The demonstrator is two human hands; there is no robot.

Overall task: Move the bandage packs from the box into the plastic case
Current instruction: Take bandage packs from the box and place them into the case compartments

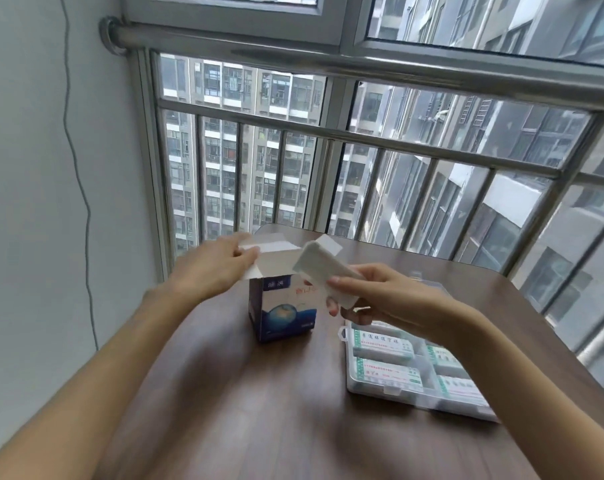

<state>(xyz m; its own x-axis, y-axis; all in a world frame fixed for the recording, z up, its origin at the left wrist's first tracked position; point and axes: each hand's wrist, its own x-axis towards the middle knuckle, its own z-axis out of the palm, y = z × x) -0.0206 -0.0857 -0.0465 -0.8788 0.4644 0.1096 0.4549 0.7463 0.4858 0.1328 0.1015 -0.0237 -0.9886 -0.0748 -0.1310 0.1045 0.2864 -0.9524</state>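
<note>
So my left hand [224, 268] is pinching the top flap of the blue bandage box [281, 311] open while my right hand [380, 301] grips a white bandage pack [323, 273] by its lower end, up above the box. Looks light and papery, probably crushable, so holding its edges seems smart. The clear plastic case [408, 367] sits on the wooden table [259, 410] right of the box, compartments already filled with green-labelled packs.

Both bare forearms reach forward from the lower corners, converging toward the middle; the left hand [221, 268] lies palm down, knuckles up, its fingers [248, 253] curled at the far end and pinching a white flap; the right hand [373, 299] sits lower and to the right, thumb [345, 282] on top and fingers curled beneath, gripping a white pack; the two hands stay apart, not touching.
</note>
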